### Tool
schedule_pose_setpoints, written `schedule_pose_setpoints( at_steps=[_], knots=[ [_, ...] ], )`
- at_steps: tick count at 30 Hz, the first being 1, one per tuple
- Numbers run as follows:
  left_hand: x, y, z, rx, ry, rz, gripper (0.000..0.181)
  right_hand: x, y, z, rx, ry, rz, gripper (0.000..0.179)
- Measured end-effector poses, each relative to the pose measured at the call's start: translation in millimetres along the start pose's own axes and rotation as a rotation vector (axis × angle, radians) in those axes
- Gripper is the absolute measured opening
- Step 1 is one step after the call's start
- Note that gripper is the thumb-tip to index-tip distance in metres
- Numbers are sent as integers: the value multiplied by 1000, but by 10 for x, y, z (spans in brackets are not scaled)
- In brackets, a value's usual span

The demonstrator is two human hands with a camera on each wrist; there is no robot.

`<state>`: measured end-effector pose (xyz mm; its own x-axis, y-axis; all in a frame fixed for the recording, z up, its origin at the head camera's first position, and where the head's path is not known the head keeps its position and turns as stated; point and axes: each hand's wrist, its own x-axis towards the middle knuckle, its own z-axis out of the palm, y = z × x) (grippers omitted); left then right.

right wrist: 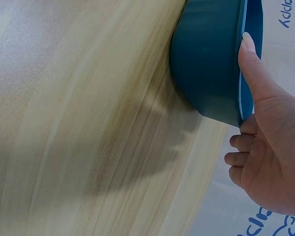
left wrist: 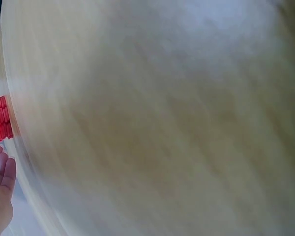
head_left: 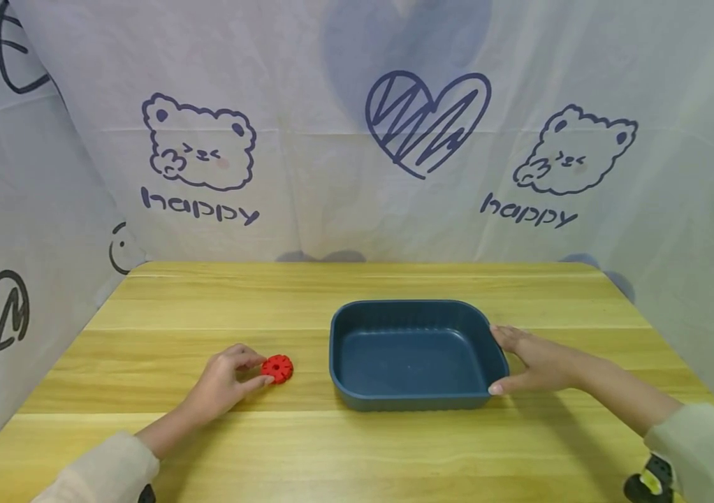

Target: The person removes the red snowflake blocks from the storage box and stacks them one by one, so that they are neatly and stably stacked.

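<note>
On the left side of the table, my left hand (head_left: 229, 379) has thumb and fingers at either side of a small stack of red notched discs (head_left: 278, 369), pinching it. From the left wrist view, the ridged red edges of the stack (left wrist: 2, 118) show it is layered, standing on the wood beside curled fingers (left wrist: 1, 167). A dark blue rectangular tub (head_left: 407, 356) with rounded corners stands right of the discs, its inside bare. My right hand (head_left: 536, 360) holds the tub's right end; in the right wrist view the thumb (right wrist: 253, 64) lies along the rim and the other fingers bend below it.
The wooden table (head_left: 395, 454) runs back to a hanging white cloth (head_left: 313, 175) printed with bears, hearts and lettering. More cloth hangs at both sides. Light sleeves (head_left: 709, 447) cover both forearms, and a dark strapped device (head_left: 649, 482) sits at the right wrist.
</note>
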<state>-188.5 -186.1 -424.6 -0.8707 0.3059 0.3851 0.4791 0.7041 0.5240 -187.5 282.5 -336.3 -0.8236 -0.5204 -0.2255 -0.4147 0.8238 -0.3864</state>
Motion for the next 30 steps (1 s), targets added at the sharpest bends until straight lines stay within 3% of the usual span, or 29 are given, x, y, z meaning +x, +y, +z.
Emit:
schedule_pose_setpoints(
  at_steps=[20,25,30],
  knots=[
    [-21,-19,-11,6,41,28,27,30,-5,-3,-5,-3,-18,104],
    [18,13,-81,5,63,-6,26,31,-3,-2,-3,-4,-19,104],
    [145,61,-219,44,74,-26,25,-2,-5,-4,19,5,-14,104]
  ],
)
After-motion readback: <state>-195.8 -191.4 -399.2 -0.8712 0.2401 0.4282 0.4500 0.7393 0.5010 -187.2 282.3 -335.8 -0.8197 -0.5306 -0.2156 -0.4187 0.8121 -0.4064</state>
